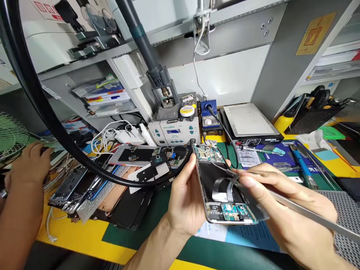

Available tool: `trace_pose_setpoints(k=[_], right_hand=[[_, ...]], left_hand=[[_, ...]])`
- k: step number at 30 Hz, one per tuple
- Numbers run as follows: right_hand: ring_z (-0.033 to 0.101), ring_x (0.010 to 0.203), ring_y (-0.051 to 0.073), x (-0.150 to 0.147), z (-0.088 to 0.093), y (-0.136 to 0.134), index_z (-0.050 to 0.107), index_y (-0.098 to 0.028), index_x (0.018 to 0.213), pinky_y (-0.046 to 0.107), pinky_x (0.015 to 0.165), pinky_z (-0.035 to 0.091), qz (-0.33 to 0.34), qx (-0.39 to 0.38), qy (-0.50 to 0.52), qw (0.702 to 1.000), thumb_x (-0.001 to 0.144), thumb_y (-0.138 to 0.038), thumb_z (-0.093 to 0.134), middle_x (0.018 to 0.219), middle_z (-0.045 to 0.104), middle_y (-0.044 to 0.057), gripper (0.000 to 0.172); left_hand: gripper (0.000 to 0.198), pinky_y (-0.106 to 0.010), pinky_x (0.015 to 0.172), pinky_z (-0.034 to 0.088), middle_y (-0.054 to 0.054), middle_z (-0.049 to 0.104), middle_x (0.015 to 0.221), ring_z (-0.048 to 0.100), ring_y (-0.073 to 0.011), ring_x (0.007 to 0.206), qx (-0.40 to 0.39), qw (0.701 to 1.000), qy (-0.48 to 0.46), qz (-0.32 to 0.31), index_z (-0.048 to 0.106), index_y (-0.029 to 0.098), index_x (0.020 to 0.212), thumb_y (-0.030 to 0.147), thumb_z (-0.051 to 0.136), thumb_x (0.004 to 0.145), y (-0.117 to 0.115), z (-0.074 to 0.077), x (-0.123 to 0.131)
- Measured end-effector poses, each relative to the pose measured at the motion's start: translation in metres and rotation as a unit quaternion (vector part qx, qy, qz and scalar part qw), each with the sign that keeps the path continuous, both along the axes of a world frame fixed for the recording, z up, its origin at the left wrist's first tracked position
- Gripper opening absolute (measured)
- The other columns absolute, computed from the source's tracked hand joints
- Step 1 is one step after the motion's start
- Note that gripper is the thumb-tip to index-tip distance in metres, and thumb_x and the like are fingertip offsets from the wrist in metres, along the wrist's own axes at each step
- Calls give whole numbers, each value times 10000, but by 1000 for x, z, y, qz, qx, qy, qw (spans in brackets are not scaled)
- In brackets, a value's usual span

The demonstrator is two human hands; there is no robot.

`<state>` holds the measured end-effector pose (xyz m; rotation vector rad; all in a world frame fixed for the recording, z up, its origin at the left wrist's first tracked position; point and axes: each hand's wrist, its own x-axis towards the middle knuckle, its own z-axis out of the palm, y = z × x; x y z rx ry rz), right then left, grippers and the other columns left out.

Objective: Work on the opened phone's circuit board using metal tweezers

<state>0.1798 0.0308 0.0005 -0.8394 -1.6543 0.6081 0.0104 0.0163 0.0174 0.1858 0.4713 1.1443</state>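
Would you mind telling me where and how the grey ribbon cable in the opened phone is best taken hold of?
Likely the raised loop of the ribbon cable, pinched across its flat faces with the tweezers, coming from the right: the left hand wraps the opened phone on its left edge.

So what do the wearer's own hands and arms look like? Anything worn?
Nothing worn. The left hand and right hand are bare, with no gloves, rings or watch in view and short plain nails. Both forearms are sleeveless to the frame edge. Another person's hand is at far left.
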Motion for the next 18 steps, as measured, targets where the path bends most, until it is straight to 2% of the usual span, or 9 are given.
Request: trace_pose_setpoints(k=[3, 5, 11, 14, 18], right_hand=[[754, 738, 136, 1, 5, -1, 764, -323, 976, 151, 638, 625, -1, 50, -27, 998, 981, -218, 674, 884, 761, -49, 138], [759, 728, 127, 3, 6, -1, 754, -307, 979, 132, 638, 619, 4, 89, -42, 995, 986, -198, 664, 865, 763, -46, 142], [769, 835, 129, 18, 5, -1, 703, -250, 1169, 123, 745, 622, 82, 127, -119, 981, 995, -146, 641, 989, 750, 15, 212], [767, 815, 126, 19, 10, -1, 726, -194, 1098, 107, 756, 615, 76, 159, -124, 977, 988, -133, 637, 940, 750, 39, 154], [768, 785, 140, 10, 8, -6, 734, -187, 1042, 123, 717, 633, 52, 163, -107, 979, 991, -136, 620, 910, 751, 54, 135]], left_hand=[[732, -486, 1043, 499, -175, 788, 1120, 694, -354, 1192, 6, 1000, 8, -23, 736, 93, 1230, 545, 187, 1055, -1, 0, -2], [736, -480, 1057, 486, -181, 789, 1096, 694, -351, 1186, 23, 999, 11, -29, 748, 82, 1211, 551, 203, 1053, -2, -1, -3], [701, -457, 1035, 489, -185, 791, 1073, 715, -339, 1109, 51, 998, 13, -42, 776, 97, 1160, 600, 306, 1029, -8, -4, -3], [683, -401, 1001, 500, -183, 790, 1073, 726, -309, 1051, 54, 998, 7, -30, 777, 86, 1163, 598, 348, 1020, -10, -2, -1], [673, -423, 1026, 481, -183, 782, 1074, 698, -344, 1123, 62, 998, 19, -26, 780, 100, 1169, 591, 345, 1017, -12, 0, 2]])
